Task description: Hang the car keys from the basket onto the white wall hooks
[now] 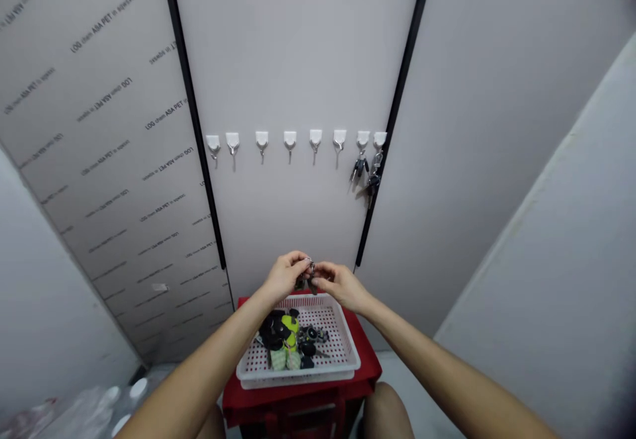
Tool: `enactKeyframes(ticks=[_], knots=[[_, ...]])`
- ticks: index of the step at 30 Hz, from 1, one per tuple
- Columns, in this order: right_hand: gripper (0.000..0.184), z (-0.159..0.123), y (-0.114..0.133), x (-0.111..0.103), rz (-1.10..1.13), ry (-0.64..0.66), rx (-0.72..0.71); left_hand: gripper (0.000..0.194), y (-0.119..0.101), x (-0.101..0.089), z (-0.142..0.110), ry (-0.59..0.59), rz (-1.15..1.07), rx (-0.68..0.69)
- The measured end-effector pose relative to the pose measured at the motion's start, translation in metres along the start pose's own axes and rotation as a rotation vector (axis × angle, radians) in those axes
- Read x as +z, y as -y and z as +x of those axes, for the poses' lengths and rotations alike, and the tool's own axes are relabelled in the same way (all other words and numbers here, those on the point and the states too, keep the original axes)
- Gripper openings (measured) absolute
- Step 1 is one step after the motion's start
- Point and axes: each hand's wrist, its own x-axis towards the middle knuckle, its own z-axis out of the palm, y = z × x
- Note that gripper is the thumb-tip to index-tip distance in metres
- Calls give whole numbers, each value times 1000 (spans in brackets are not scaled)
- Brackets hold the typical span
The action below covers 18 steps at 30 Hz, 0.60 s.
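Above the far rim of a white plastic basket (348, 353), a bunch of keys (313, 285) on a metal ring hangs between my two hands. My left hand (287, 276) pinches the ring at its top. From the other side, my right hand (342, 285) has its fingers closed on the same bunch; its exact grip is partly hidden. Inside the basket lie more keys and fobs (309, 347), black pieces, a bright yellow-green item (289, 332) and pale green patterned tags (285, 359), heaped mostly toward the left.
The basket stands on a red-covered stool (365, 346). Ahead, a row of several white adhesive hooks (290, 139) runs across the wall panel. Key bunches (360, 169) hang from the two rightmost hooks. Clear plastic bottles (106, 402) stand on the floor at lower left.
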Motion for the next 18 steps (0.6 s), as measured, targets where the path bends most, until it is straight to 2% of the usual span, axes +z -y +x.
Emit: enactKeyframes(ticks=[2,5,8,10,13,18], knots=[[24,2,4,0,78,2,19,14,-4,0,0,50,14,16],[22,2,11,-2,133,83,79,14,-8,0,-1,99,99,54],[18,-2,16,-3,165,175,144,13,-10,0,-2,51,300,159],[16,-4,17,-4,182,174,160,13,-11,-1,-3,-9,466,246],[15,-3,21,-12,128,86,145,14,-16,-3,-3,-87,618,325],[11,16,47,-45,57,-158,73,12,-37,-2,8,-125,662,407]])
